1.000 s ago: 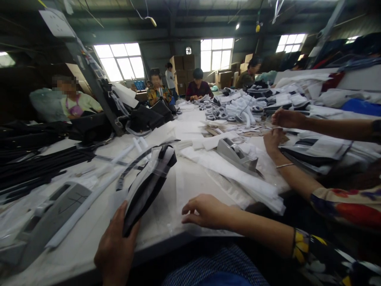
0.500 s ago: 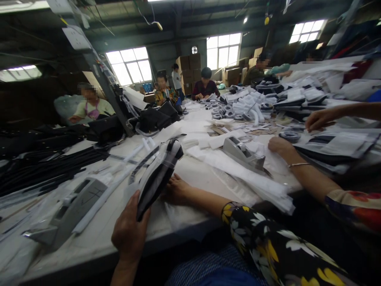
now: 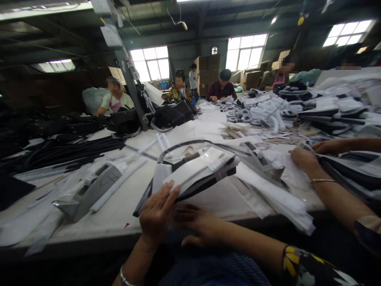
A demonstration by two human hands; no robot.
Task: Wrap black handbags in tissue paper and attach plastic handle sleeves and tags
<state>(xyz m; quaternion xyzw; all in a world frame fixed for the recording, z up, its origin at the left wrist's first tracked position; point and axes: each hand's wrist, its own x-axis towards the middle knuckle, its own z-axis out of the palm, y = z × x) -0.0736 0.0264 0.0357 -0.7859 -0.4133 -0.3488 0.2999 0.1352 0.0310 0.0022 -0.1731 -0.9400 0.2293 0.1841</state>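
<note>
My left hand is closed on the near left side of a flat black bag wrapped in white sheeting. Its grey-covered handle arches up on the far side, and clear tape shines across the white wrap. The bag lies tilted over the table's front part. Just below its near edge is my right hand, palm down, thumb apart and fingers stretched toward the bag. Those fingertips are in shadow, so I cannot tell whether they touch it.
Grey tape dispensers stand left and right on the white table. White strips hang over the front edge. At right, a co-worker's hands hold another wrapped bag. White tubes and bags are heaped behind; a post rises at left.
The bag has swung from steeply upright to lying low and turned rightward, its white side now showing. My right hand has come back nearer to me, and the view has shifted left.
</note>
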